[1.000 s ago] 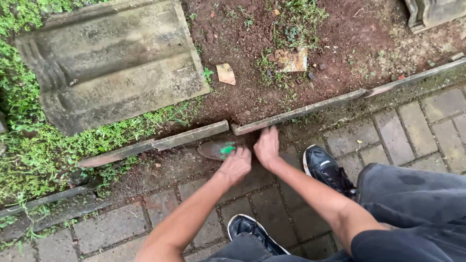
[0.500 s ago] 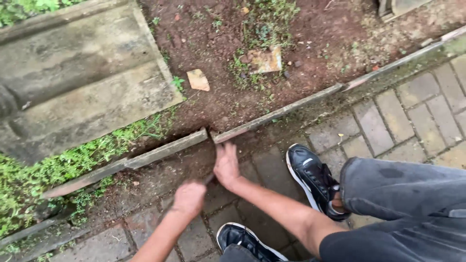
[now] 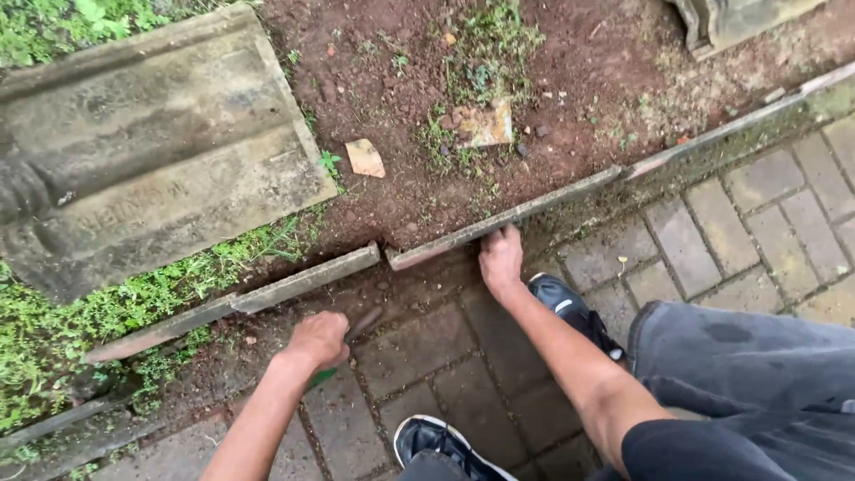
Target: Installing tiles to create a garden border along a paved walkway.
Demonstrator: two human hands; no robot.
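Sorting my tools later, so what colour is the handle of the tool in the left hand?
Green, peeking below the left hand; the head view, the only one, shows the tool's handle.

A concrete slab lies left of bare soil, behind the edging strip bordering the pavers.

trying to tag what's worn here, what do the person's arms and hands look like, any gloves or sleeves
Both hands are bare: no gloves, rings or watch show on the left hand or the right hand. Both forearms are uncovered, with no sleeve visible in the picture. Lower down, the person wears dark grey trousers and black shoes.
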